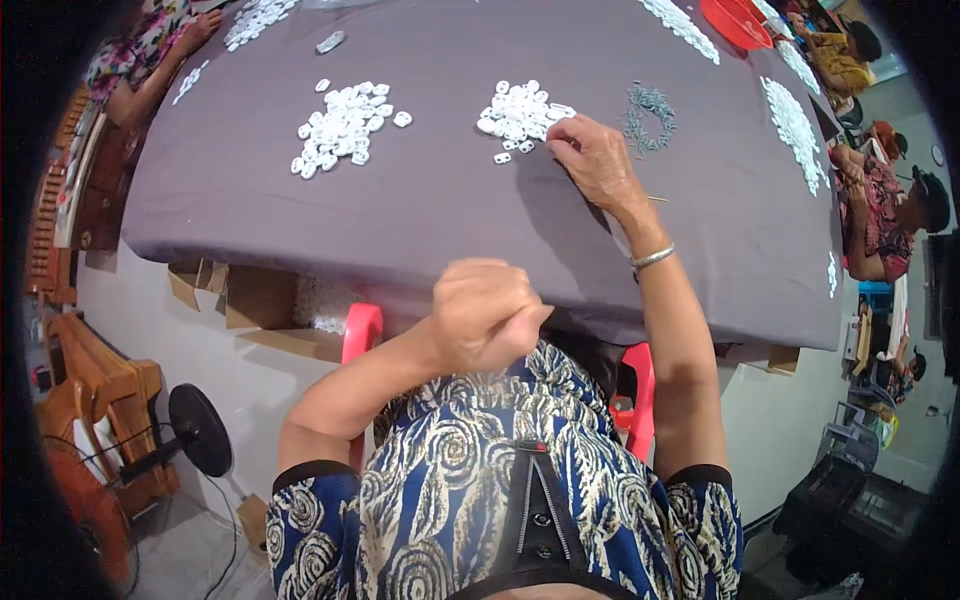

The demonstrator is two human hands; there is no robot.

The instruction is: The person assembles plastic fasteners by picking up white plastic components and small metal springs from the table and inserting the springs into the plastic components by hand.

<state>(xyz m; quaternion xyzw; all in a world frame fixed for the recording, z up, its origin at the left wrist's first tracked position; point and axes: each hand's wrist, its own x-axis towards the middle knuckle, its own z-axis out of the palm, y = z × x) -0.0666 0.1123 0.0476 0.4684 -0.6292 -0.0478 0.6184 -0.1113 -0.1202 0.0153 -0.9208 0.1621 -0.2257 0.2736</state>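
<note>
My left hand (487, 315) is curled into a fist in front of my body, just short of the table edge. Whatever it may hold is hidden inside the fingers. My right hand (600, 168), with a metal bangle at the wrist, reaches over the table. Its bent fingers and thumb come together at the right side of a pile of small white plastic pieces (518, 112); what they grip, if anything, cannot be made out. Left of it lies a larger pile of such pieces (342, 128). Small grey nails or screws (650, 118) lie in a rough ring right of my hand.
A grey-brown cloth (430, 200) covers the table. More white pieces (795, 130) lie along its right side, and a red basin (737, 22) stands at the far right. Other people sit around, one with an arm (160, 80) at the far left. Cardboard boxes (265, 300) sit beneath.
</note>
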